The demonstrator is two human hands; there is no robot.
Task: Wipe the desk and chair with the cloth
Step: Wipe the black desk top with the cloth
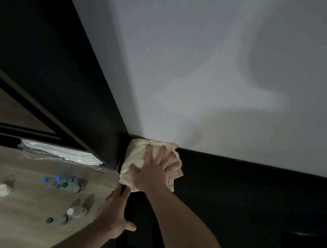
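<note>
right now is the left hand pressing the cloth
No, the right hand presses the cloth flat; the left hand rests on the dark edge.

Dim, soft-focus wide-angle view, large arm shadow on pale wall (pixel 211 67).

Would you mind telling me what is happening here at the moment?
A person is wiping a dark surface with a cream cloth. The right hand presses the cloth flat into the corner below the white wall, while the left hand rests on that surface's edge, beside a wooden top holding bottles.
</note>
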